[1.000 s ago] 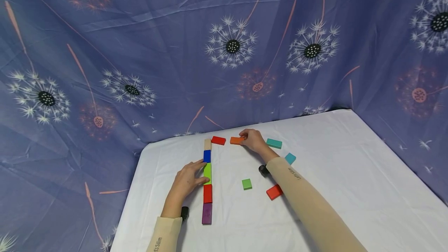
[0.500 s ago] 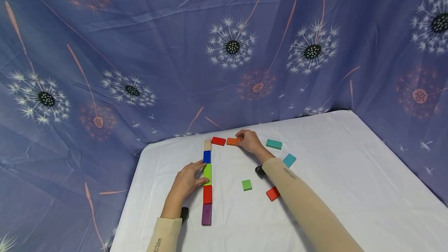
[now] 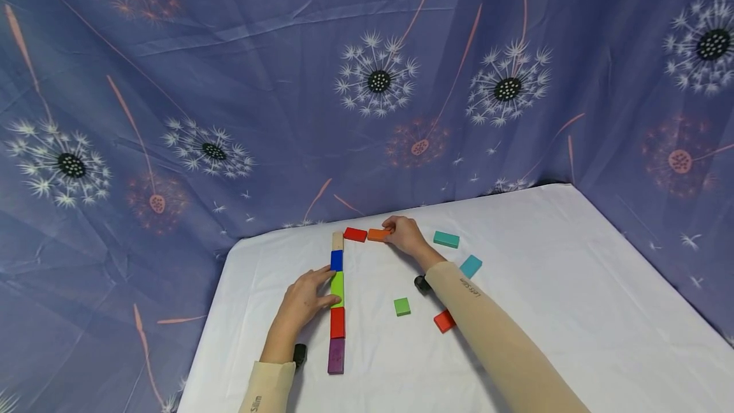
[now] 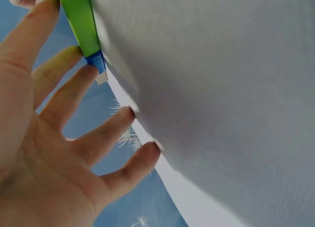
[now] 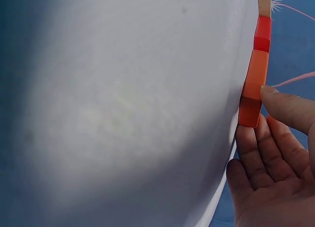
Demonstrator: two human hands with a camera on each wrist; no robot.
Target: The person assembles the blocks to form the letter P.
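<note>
A plain orange block (image 3: 375, 235), its right end hidden in the head view by the right hand (image 3: 406, 236) pinching it, lies near the table's (image 3: 550, 292) far edge, just beside a red block (image 3: 355, 234). The left hand (image 3: 302, 298), fingers spread wide, touches a lime-green block (image 3: 337, 287). The right sleeve (image 3: 493, 317), apparently reading "Let's Slim", partly covers another red brick (image 3: 443, 321); the left sleeve's (image 3: 268, 381) lettering is cut off.

Soft shadows dim the white cloth (image 4: 236, 54) in wrist views.
</note>
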